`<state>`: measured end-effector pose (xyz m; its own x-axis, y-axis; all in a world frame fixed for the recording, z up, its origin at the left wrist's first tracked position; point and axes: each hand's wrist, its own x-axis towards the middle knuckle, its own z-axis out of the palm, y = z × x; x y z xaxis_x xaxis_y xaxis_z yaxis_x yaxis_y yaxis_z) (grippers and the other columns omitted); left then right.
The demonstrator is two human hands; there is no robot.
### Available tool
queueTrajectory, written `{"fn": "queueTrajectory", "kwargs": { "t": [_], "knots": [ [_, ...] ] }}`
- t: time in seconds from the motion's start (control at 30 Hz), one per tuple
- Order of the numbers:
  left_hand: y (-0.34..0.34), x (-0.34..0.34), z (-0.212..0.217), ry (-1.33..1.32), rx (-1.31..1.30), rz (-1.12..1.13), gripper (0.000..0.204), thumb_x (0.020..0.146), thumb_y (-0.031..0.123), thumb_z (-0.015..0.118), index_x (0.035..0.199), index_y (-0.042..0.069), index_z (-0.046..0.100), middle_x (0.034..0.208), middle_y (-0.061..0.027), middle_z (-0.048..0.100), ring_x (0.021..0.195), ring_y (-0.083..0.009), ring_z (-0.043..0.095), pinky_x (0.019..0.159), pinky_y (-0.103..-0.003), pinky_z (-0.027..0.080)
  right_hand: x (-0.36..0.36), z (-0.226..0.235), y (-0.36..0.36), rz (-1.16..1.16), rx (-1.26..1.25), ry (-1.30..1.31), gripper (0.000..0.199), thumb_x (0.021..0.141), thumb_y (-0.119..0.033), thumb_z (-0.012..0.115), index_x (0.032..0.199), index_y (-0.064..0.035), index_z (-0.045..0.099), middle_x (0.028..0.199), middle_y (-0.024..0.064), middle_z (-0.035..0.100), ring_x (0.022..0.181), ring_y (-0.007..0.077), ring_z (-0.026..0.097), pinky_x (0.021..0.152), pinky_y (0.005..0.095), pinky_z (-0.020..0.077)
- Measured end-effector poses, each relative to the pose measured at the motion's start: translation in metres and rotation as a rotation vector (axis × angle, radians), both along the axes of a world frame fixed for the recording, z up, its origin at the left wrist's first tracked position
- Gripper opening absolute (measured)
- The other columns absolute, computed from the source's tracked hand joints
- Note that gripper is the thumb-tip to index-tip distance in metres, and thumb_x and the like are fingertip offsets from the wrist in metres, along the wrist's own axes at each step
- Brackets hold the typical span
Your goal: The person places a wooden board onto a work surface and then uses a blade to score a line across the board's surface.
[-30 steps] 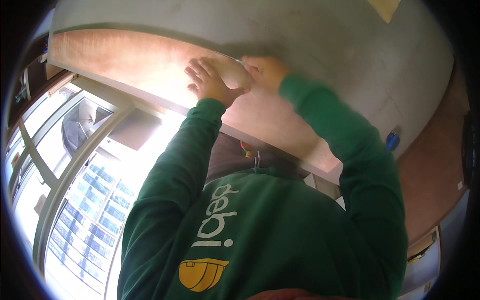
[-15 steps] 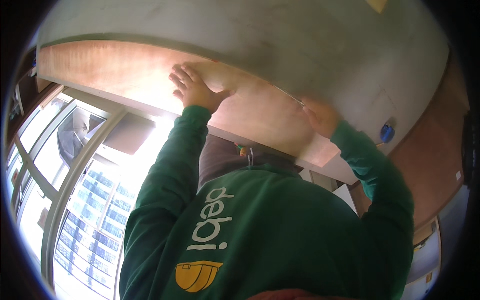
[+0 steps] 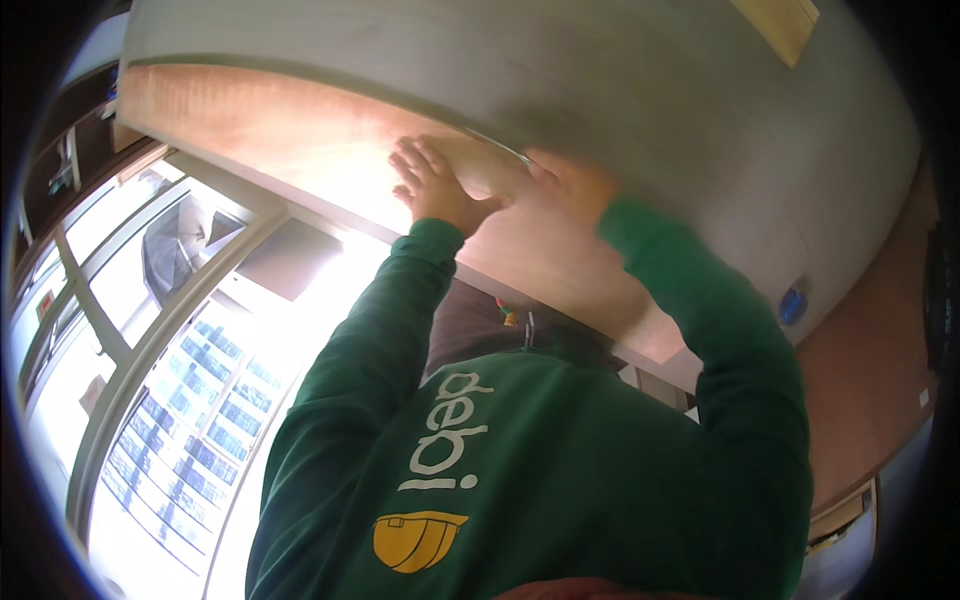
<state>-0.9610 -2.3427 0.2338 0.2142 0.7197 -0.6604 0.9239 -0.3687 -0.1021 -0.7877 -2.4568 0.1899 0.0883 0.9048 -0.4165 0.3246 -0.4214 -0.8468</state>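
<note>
A long, pale wooden board (image 3: 250, 110) lies along the near side of a grey tabletop (image 3: 660, 80). My left hand (image 3: 437, 190) rests flat on the board with its fingers spread. To its right, my right hand (image 3: 577, 187) is closed at the board's far edge, slightly blurred. A thin, light, narrow tool (image 3: 508, 151) sticks out of its fingers toward the left and lies along that edge. Its kind is not clear, and the end in my grip is hidden.
A small blue object (image 3: 793, 303) sits on the grey top beyond my right forearm. A yellowish wooden piece (image 3: 785, 28) lies at the far right. Bright windows (image 3: 180, 400) stand at the left, and a brown surface (image 3: 862, 365) is at the right.
My right hand has slid left along the board's far edge with the thin tool, closer to my left hand. The left hand keeps its place on the board; the whole view has shifted slightly.
</note>
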Motion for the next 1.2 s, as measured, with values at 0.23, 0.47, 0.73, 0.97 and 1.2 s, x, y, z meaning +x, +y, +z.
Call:
{"fn": "queueTrajectory", "kwargs": {
  "t": [0.23, 0.47, 0.73, 0.97, 1.2],
  "knots": [
    [0.005, -0.007, 0.005, -0.087, -0.016, 0.079, 0.152, 0.055, 0.069, 0.084, 0.153, -0.009, -0.001, 0.159, -0.0341, -0.003, 0.149, -0.0506, -0.006, 0.112, -0.068, 0.021, -0.039, 0.031, 0.136, 0.276, -0.21, -0.072, 0.039, 0.102, -0.027, 0.045, 0.135, -0.0095, 0.056, 0.125, 0.0202, 0.063, 0.112, 0.037, 0.062, 0.095, 0.0419, 0.0498],
    [0.004, -0.008, -0.001, -0.078, -0.013, 0.053, 0.151, 0.056, 0.069, 0.084, 0.153, -0.008, -0.002, 0.161, -0.0318, -0.006, 0.149, -0.0493, -0.007, 0.113, -0.067, 0.019, -0.043, -0.001, 0.122, 0.166, -0.045, -0.035, 0.023, 0.097, -0.02, 0.05, 0.111, -0.0054, 0.061, 0.103, 0.0222, 0.067, 0.095, 0.0388, 0.064, 0.082, 0.0454, 0.0503],
    [0.004, -0.004, 0.007, -0.078, -0.029, 0.08, 0.15, 0.057, 0.067, 0.084, 0.154, -0.007, -0.004, 0.161, -0.0296, -0.006, 0.149, -0.0482, -0.006, 0.114, -0.066, 0.019, 0.022, -0.01, -0.082, 0.041, 0.293, -0.174, 0.029, 0.094, -0.016, 0.056, 0.12, -0.0048, 0.06, 0.092, 0.0228, 0.067, 0.082, 0.0434, 0.064, 0.073, 0.0476, 0.0509],
    [0.004, -0.006, -0.002, -0.096, 0.0, 0.054, 0.151, 0.057, 0.068, 0.084, 0.153, -0.007, -0.005, 0.161, -0.0293, -0.006, 0.149, -0.0483, -0.006, 0.113, -0.066, 0.021, 0.054, 0.026, -0.13, 0.0, -0.168, -0.053, 0.037, 0.1, -0.022, 0.054, 0.132, -0.0048, 0.058, 0.113, 0.0218, 0.068, 0.104, 0.033, 0.067, 0.086, 0.0384, 0.0523],
    [0.003, -0.006, 0.005, -0.073, -0.023, 0.057, 0.151, 0.057, 0.069, 0.084, 0.153, -0.007, -0.004, 0.161, -0.0296, -0.006, 0.149, -0.0484, -0.005, 0.112, -0.067, 0.022, 0.02, 0.023, -0.036, -0.075, -0.055, 0.071, 0.039, 0.1, -0.028, 0.053, 0.133, -0.0067, 0.058, 0.112, 0.0215, 0.068, 0.101, 0.0371, 0.067, 0.089, 0.0388, 0.0519]
  ]
}}
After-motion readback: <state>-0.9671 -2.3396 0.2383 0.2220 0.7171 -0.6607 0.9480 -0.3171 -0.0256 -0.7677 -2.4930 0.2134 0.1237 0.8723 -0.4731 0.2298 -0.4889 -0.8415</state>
